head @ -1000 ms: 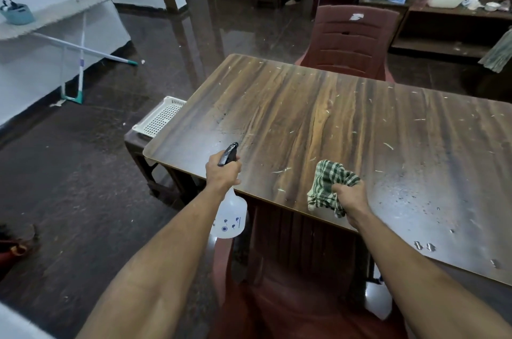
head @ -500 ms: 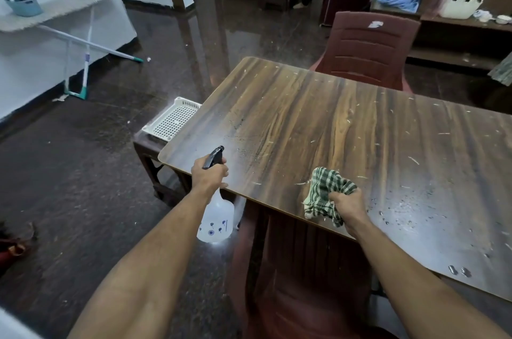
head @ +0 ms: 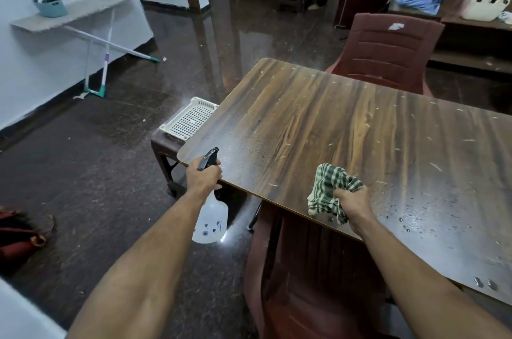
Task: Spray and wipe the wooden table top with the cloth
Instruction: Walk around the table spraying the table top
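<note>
Left hand [head: 203, 176] curled tightly around a spray bottle [head: 211, 218] at the wooden table's [head: 346, 128] near-left corner, right hand [head: 352, 204] clenching a checked cloth [head: 329, 189] on its near edge

The table top [head: 346, 131] is streaky dark and golden brown woodgrain, flecked with pale scraps. At its near edge lies a green-and-cream checked cloth [head: 331, 189]; off its left corner hangs a translucent white spray bottle [head: 212, 219] with small blue flower prints and a black nozzle. Behind the table stands a maroon chair [head: 388, 50]; left of it, a white perforated tray [head: 191, 120]
</note>
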